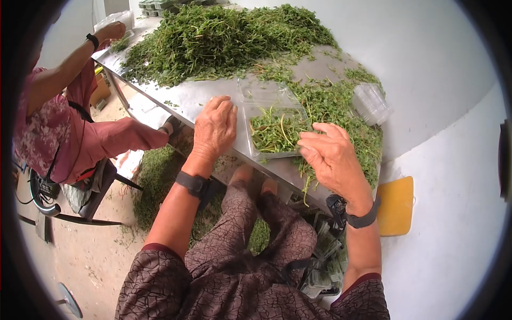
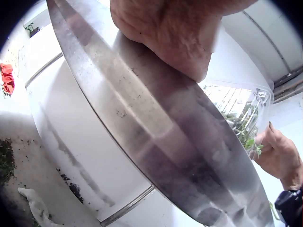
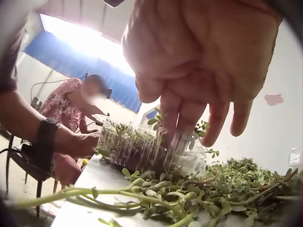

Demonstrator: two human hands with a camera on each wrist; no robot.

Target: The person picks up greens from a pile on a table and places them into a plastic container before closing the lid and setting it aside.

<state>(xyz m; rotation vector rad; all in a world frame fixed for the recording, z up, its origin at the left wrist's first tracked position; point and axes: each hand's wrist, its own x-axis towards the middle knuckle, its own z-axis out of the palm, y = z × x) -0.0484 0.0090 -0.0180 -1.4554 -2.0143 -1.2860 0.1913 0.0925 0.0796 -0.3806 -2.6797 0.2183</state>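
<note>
A clear plastic box (image 1: 277,128) with its lid (image 1: 265,92) folded back stands near the table's front edge, green sprigs (image 1: 273,131) inside. The left hand (image 1: 215,128) lies loosely curled beside its left side, holding nothing visible. At the box's right side is the right hand (image 1: 333,154), palm down. In the right wrist view the right hand (image 3: 203,61) has its fingers pointing down at the box (image 3: 130,146), some fingertips hidden by box and leaves. The left wrist view shows the left hand (image 2: 165,38) above the metal tabletop (image 2: 142,109).
A large heap of greens (image 1: 213,40) covers the table's back, with loose greens (image 1: 341,112) on the right. Stacked clear boxes (image 1: 372,104) lie at the right edge. Another person (image 1: 64,117) sits at left. A yellow board (image 1: 396,206) is beside the table, filled boxes (image 1: 322,266) below.
</note>
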